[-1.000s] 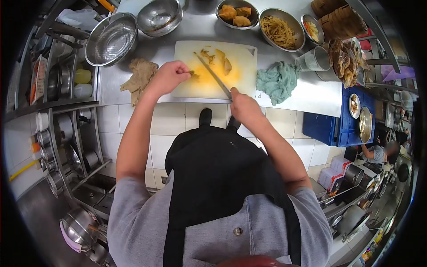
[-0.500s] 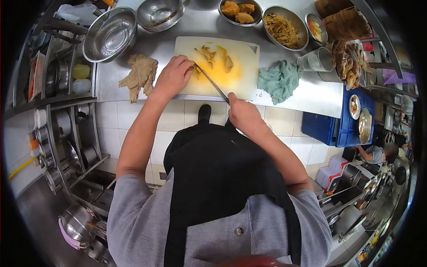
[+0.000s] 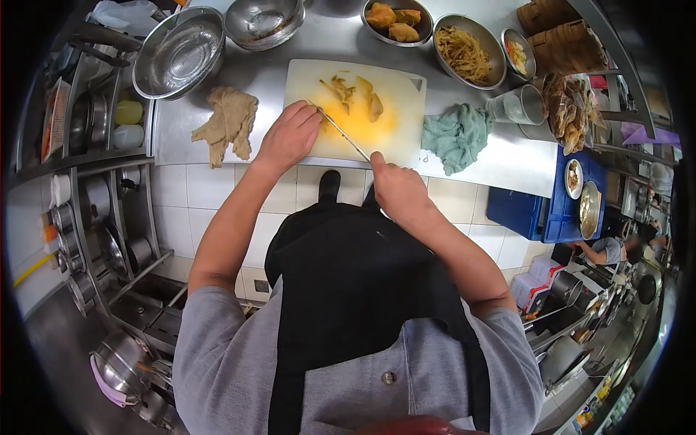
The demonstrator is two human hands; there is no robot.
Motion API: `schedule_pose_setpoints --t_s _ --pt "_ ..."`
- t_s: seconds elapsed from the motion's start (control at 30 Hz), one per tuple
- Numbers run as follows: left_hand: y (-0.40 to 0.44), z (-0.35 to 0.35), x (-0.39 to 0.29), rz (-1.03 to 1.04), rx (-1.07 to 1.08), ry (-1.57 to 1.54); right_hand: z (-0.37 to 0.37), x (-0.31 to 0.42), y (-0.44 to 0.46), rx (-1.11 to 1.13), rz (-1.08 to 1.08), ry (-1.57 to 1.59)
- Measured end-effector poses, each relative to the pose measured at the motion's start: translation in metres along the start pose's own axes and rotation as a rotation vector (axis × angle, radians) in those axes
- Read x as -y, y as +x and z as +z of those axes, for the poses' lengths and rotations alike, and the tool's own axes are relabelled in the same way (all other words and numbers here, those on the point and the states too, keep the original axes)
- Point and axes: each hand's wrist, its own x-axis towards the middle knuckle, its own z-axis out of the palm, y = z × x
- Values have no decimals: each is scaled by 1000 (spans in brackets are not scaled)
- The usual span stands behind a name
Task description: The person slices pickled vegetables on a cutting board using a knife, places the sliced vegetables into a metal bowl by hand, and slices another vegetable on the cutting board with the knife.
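Long steel knife (image 3: 345, 135), right hand (image 3: 399, 188) gripping, tip forward-left, diagonal over white rectangular board (image 3: 407, 130), left hand (image 3: 291, 135), fingers bunched, contents unclear

The right hand's (image 3: 397, 190) grip hid the handle of the knife (image 3: 344, 133), and the left hand (image 3: 291, 136) covered whatever lay beneath its palm; where its fingertips pressed could not be made out. The picture's edge cut off the far rim of a metal bowl (image 3: 263, 32) and the far end of the counter (image 3: 515, 163). A black apron (image 3: 362, 275) hid the legs. At right, a second person (image 3: 615, 251) was small and blurred, and the near-right clutter (image 3: 605, 391) was too small to tell.
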Motion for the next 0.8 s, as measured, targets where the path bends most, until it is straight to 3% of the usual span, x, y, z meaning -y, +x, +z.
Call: schedule_pose_setpoints --t_s 0.3,0.5,0.8 --pt "0 4 2 -35 -14 -23 20 0 26 -13 -6 -18" --pt "-2 3 1 -63 -18 -31 6 -19 -25 85 17 20" --pt "-2 7 3 -73 -55 -60 12 3 31 2 -33 3"
